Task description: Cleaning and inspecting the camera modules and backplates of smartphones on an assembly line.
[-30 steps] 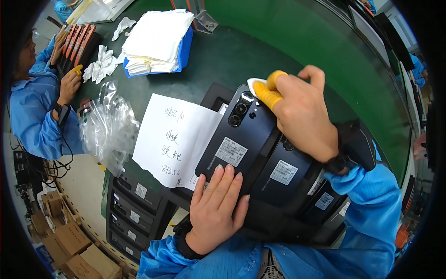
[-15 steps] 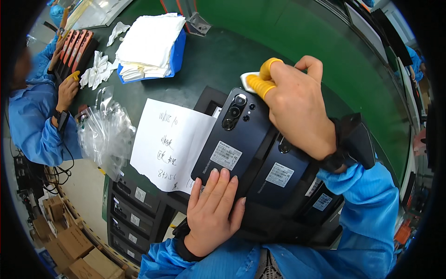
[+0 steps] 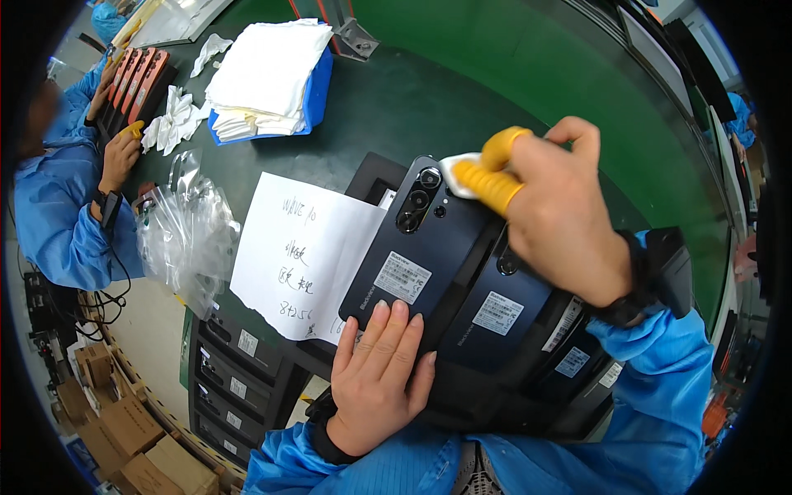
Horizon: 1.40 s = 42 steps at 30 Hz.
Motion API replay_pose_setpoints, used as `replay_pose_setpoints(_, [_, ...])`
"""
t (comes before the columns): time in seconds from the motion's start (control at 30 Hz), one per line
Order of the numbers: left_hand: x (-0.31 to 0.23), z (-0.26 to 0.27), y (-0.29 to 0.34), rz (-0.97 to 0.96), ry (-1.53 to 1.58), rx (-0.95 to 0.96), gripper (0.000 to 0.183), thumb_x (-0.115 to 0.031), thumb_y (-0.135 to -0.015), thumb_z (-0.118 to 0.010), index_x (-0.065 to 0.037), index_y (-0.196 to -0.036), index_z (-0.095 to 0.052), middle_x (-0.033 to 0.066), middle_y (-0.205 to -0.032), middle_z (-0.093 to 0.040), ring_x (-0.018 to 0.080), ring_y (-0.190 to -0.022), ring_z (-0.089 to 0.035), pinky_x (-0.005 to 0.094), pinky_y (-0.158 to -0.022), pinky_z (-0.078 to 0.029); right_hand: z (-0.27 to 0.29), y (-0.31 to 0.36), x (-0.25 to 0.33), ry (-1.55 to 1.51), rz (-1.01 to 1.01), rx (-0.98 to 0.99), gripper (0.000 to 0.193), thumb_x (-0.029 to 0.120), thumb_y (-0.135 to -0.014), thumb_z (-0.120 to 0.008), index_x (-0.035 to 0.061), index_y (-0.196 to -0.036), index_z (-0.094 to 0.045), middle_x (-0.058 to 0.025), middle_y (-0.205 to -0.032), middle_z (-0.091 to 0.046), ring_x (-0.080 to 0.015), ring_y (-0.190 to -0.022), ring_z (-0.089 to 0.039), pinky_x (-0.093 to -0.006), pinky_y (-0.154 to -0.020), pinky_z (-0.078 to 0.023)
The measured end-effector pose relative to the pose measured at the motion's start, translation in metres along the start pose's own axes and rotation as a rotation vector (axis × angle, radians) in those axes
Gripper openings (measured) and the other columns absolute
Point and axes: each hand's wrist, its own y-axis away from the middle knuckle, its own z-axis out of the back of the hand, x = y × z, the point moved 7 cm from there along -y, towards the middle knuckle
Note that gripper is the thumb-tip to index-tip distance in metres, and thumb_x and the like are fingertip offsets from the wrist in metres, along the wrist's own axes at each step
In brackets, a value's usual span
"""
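Note:
A dark blue smartphone (image 3: 429,239) lies back side up, its camera block at the far end and a white label lower down. The fingertips of my left hand (image 3: 379,371) rest flat on its near end. My right hand (image 3: 561,202), with yellow finger cots on two fingers, pinches a folded white wiping cloth (image 3: 462,175) against the phone's upper right corner, beside the cameras. Just right of it, a second dark blue phone (image 3: 495,318) sits in the black tray (image 3: 375,177), partly under my right forearm.
A handwritten paper sheet (image 3: 289,264) lies left of the phone. Beyond it are a blue bin (image 3: 318,99) of stacked white cloths (image 3: 268,70) and clear plastic bags (image 3: 190,235). At far left a co-worker's hand (image 3: 122,157) is beside orange phones (image 3: 144,82). Another phone tray (image 3: 239,384) stands lower left.
My right hand has moved right and slightly nearer, taking the cloth from the phone's top edge to its right corner. My left hand stays put.

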Motion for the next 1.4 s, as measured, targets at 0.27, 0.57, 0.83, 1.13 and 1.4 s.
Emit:
replay_pose_setpoints(0.27, [-0.004, 0.002, -0.002, -0.013, 0.051, -0.004, 0.044, -0.015, -0.075, -0.071, -0.002, -0.117, -0.067, 0.0185, -0.126, -0.062, 0.0309, -0.123, -0.056, 0.0441, -0.109, -0.032, -0.021, -0.005, 0.016, 0.079, 0.111, -0.113, 0.008, 0.01, -0.071, -0.068, 0.0062, -0.078, -0.071, -0.0005, -0.08, -0.054, -0.0161, -0.078, -0.056, -0.0418, -0.09, -0.036])
replay_pose_setpoints(0.57, [-0.001, 0.004, 0.001, -0.013, 0.071, -0.053, 0.042, -0.015, -0.076, -0.071, -0.002, -0.117, -0.066, 0.0169, -0.124, -0.063, 0.03, -0.122, -0.057, 0.0438, -0.108, -0.034, -0.023, -0.002, -0.009, -0.929, -0.694, 0.296, 0.03, 0.001, -0.084, -0.06, 0.0011, -0.114, -0.061, -0.0177, -0.089, -0.066, -0.0395, -0.081, -0.063, -0.0399, -0.075, -0.051])
replay_pose_setpoints(0.83, [0.0, 0.004, 0.002, -0.036, 0.094, -0.082, 0.042, -0.016, -0.077, -0.071, -0.003, -0.116, -0.066, 0.0168, -0.126, -0.062, 0.0305, -0.122, -0.057, 0.0461, -0.106, -0.036, 0.012, -0.006, 0.006, -0.298, -0.236, 0.008, 0.025, 0.002, -0.076, -0.062, 0.0063, -0.097, -0.073, -0.0113, -0.099, -0.064, -0.0304, -0.087, -0.06, -0.0383, -0.079, -0.048])
replay_pose_setpoints(1.13, [0.001, 0.002, 0.002, -0.028, 0.107, -0.089, 0.042, -0.016, -0.076, -0.071, -0.003, -0.116, -0.066, 0.0161, -0.127, -0.062, 0.0296, -0.122, -0.056, 0.0454, -0.107, -0.036, -0.015, -0.002, 0.025, 0.023, -0.004, -0.079, 0.02, 0.013, -0.075, -0.065, 0.0061, -0.092, -0.073, -0.0038, -0.086, -0.058, -0.0195, -0.085, -0.056, -0.0365, -0.084, -0.039])
replay_pose_setpoints(1.4, [0.001, 0.003, 0.003, -0.008, 0.086, -0.06, 0.043, -0.016, -0.075, -0.072, -0.003, -0.116, -0.066, 0.0164, -0.126, -0.062, 0.0293, -0.122, -0.056, 0.045, -0.107, -0.035, -0.025, -0.013, 0.035, 0.171, 0.147, -0.111, 0.011, 0.014, -0.073, -0.064, 0.0063, -0.077, -0.071, -0.0017, -0.082, -0.053, -0.0181, -0.081, -0.054, -0.0399, -0.083, -0.038])
